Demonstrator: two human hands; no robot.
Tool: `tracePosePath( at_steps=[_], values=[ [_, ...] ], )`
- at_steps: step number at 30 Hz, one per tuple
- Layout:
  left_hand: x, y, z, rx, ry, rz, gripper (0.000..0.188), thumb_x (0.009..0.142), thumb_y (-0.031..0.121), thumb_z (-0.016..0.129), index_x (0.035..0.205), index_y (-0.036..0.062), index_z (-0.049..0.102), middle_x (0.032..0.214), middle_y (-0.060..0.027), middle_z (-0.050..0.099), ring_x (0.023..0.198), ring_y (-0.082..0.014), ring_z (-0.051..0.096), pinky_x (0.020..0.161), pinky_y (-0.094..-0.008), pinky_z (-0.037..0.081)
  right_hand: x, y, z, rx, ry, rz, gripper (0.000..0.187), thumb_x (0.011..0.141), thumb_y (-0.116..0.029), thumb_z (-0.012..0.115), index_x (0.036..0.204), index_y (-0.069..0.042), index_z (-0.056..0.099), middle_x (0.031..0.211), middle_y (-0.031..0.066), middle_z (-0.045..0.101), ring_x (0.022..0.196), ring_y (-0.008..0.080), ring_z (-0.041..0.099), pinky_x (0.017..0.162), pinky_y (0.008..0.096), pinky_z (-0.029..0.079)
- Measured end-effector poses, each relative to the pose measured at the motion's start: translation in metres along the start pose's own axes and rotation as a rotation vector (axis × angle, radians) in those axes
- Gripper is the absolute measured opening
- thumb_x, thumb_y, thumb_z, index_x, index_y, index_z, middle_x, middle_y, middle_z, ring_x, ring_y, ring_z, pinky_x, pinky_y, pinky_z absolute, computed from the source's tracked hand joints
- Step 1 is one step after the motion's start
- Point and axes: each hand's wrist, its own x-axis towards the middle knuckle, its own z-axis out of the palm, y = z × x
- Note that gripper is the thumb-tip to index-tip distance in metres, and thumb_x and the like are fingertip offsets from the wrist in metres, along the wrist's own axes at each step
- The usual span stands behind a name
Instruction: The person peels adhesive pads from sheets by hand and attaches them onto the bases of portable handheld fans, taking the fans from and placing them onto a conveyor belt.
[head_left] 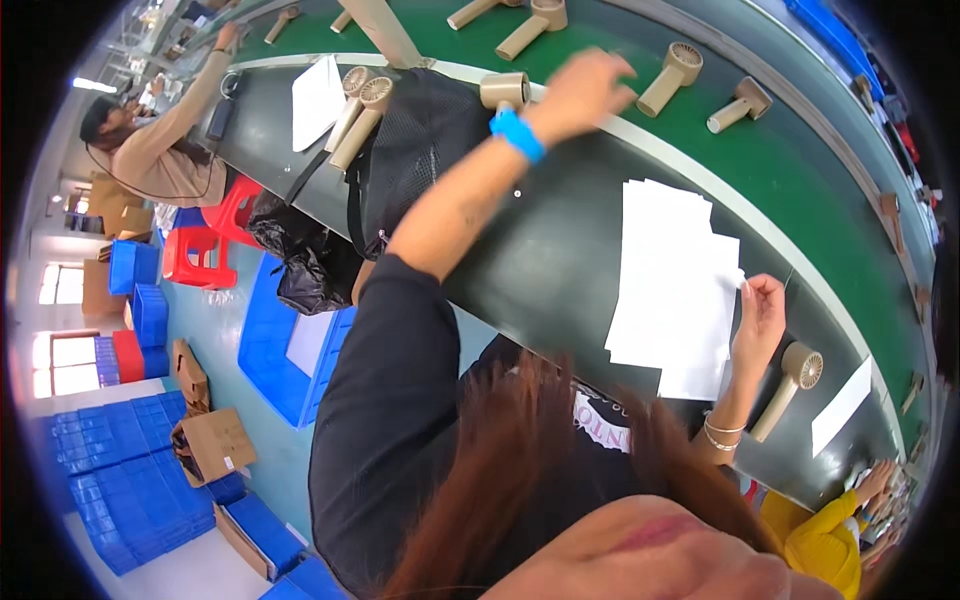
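Here the left hand (585, 90) hovers spread over the belt edge (700, 165) (blurred); right hand (760, 315) pinches paper sheets (670, 290).

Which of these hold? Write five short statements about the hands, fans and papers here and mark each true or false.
1. The left hand reaches out over the green conveyor belt. True.
2. The left wrist wears a red band. False: the wristband is blue.
3. The right hand touches the edge of the white paper sheets. True.
4. The right hand grips a handheld fan. False: the beige handheld fan lies on the table beside the wrist, apart from the hand.
5. The belt carries only paper. False: several beige fans lie on it.
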Motion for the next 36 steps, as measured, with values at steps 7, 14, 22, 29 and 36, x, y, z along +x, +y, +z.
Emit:
tracePosePath(
  at_steps=[7, 14, 22, 29, 36],
  values=[
    [0.005, -0.172, -0.021, 0.485, -0.262, -0.572, 0.037, 0.080, 0.014, 0.055, 0.115, 0.0071, 0.048, 0.107, -0.0264, 0.059, 0.094, -0.0457, 0.060, 0.079, -0.0530, 0.050, 0.004, -0.008, 0.012, -0.209, -0.017, 0.041, 0.011, 0.090, 0.000, 0.055, 0.101, 0.000, 0.053, 0.086, 0.0001, 0.052, 0.081, 0.0065, 0.049, 0.077, 0.0191, 0.041],
    [0.017, -0.182, -0.063, 0.540, 0.045, -0.405, 0.026, 0.082, 0.017, 0.058, 0.105, 0.0045, 0.052, 0.091, -0.0236, 0.064, 0.084, -0.0401, 0.063, 0.072, -0.0490, 0.051, 0.119, -0.051, 0.107, -0.245, -0.179, -0.368, 0.039, 0.088, -0.006, 0.059, 0.125, -0.005, 0.046, 0.105, 0.0088, 0.054, 0.095, 0.0171, 0.056, 0.078, 0.0288, 0.050],
    [0.039, 0.017, -0.115, 0.078, 0.482, -0.036, 0.036, 0.074, 0.021, 0.074, 0.099, 0.0015, 0.057, 0.082, -0.0152, 0.065, 0.070, -0.0314, 0.063, 0.062, -0.0384, 0.051, 0.209, 0.012, 0.244, -0.468, 0.107, -0.566, 0.074, 0.069, -0.010, 0.076, 0.131, -0.002, 0.035, 0.129, 0.0245, 0.036, 0.123, 0.0401, 0.031, 0.106, 0.0417, 0.027],
    [0.008, 0.086, -0.130, -0.210, 0.467, 0.015, 0.041, 0.071, 0.017, 0.077, 0.106, 0.0026, 0.060, 0.081, -0.0092, 0.064, 0.060, -0.0187, 0.057, 0.057, -0.0276, 0.049, 0.197, -0.004, 0.181, 0.001, 0.026, -0.403, 0.081, 0.062, 0.008, 0.060, 0.135, -0.004, 0.029, 0.136, 0.0170, 0.032, 0.125, 0.0325, 0.040, 0.095, 0.0410, 0.044],
    [-0.024, 0.098, -0.094, -0.460, 0.200, -0.122, 0.046, 0.070, 0.006, 0.080, 0.111, 0.0012, 0.061, 0.083, -0.0021, 0.066, 0.064, -0.0041, 0.057, 0.058, -0.0188, 0.047, 0.161, 0.012, 0.020, -0.510, 0.241, -0.454, 0.084, 0.062, 0.009, 0.060, 0.137, -0.001, 0.024, 0.140, 0.0174, 0.020, 0.119, 0.0296, 0.047, 0.099, 0.0397, 0.043]
  ],
)
